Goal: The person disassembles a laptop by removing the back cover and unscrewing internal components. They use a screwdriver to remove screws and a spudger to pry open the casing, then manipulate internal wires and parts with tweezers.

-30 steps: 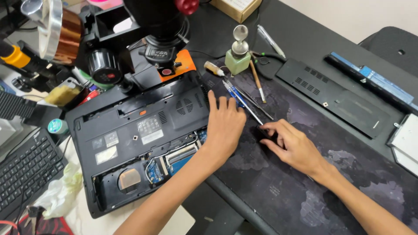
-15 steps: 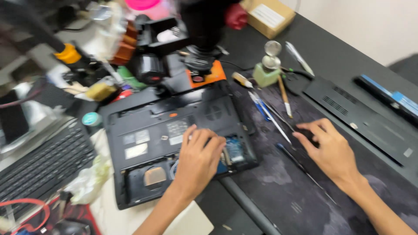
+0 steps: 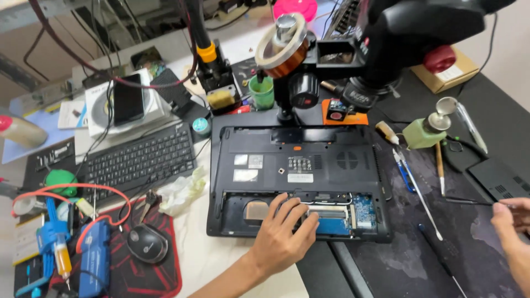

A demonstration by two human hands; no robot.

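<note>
Cluttered worktop (image 3: 353, 276): left hand (image 3: 279, 237) flat, holding nothing, steadies upturned black plastic laptop (image 3: 298, 176) (press lightly); right hand (image 3: 510, 218) pinches thin black tool (image 3: 469, 201).

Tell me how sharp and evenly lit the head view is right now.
Head view: mostly sharp, the laptop evenly lit with no glare; the left hand is crisp in the open bay; the right hand is cut by the frame edge; the microscope up top looms dark and slightly soft.

A dark, black-topped bench (image 3: 486, 99) fills most of the view, its left part pale (image 3: 215, 259). A light cream wall (image 3: 510, 49) rises behind it under even, bright light.
</note>
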